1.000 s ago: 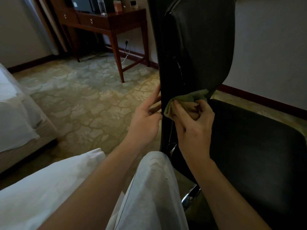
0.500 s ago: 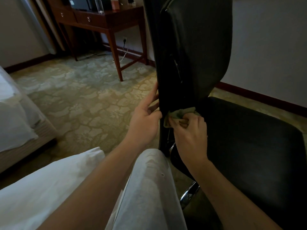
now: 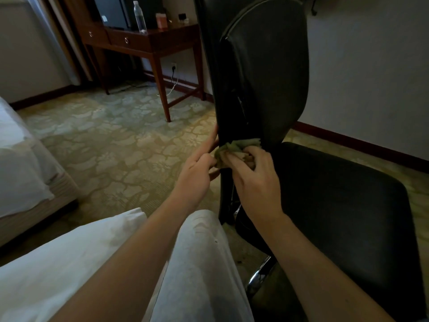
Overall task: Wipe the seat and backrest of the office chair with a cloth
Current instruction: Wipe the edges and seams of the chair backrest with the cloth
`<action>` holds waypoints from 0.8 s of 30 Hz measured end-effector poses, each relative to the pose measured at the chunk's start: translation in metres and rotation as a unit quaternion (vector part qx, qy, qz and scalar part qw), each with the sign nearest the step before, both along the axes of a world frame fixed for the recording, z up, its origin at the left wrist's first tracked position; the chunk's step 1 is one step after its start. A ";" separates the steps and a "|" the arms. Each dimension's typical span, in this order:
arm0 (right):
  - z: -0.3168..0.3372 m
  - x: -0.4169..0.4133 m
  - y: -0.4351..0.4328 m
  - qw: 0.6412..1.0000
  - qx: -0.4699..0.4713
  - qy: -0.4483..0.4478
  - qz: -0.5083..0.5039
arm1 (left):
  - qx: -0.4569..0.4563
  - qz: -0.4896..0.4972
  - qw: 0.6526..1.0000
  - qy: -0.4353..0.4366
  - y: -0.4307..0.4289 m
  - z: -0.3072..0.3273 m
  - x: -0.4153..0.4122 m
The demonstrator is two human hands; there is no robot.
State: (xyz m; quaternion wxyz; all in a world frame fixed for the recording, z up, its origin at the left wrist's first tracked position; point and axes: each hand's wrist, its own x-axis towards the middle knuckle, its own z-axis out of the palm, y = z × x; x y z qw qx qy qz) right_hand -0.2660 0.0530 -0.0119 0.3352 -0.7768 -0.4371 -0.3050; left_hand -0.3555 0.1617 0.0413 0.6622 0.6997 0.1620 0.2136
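Note:
A black office chair stands in front of me, its tall backrest [image 3: 262,73] seen almost edge-on and its seat [image 3: 343,205] spreading to the right. My right hand [image 3: 255,180] grips a bunched green cloth [image 3: 239,146] and presses it against the lower edge of the backrest, just above the seat. My left hand [image 3: 199,168] rests on the backrest's left edge with fingers extended along it, thumb touching the cloth.
My knee in white trousers [image 3: 199,263] sits just below the hands. A chrome chair base [image 3: 257,275] shows under the seat. A bed [image 3: 25,173] lies at the left. A wooden desk [image 3: 148,43] with a bottle [image 3: 140,17] stands behind on patterned carpet.
My right hand slid the cloth down the backrest edge to near the seat junction. My left hand stayed on the backrest edge.

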 end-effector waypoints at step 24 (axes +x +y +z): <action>-0.051 -0.009 -0.028 0.994 -0.008 0.103 -0.043 | -0.028 0.007 0.999 -0.021 0.000 -0.009 0.003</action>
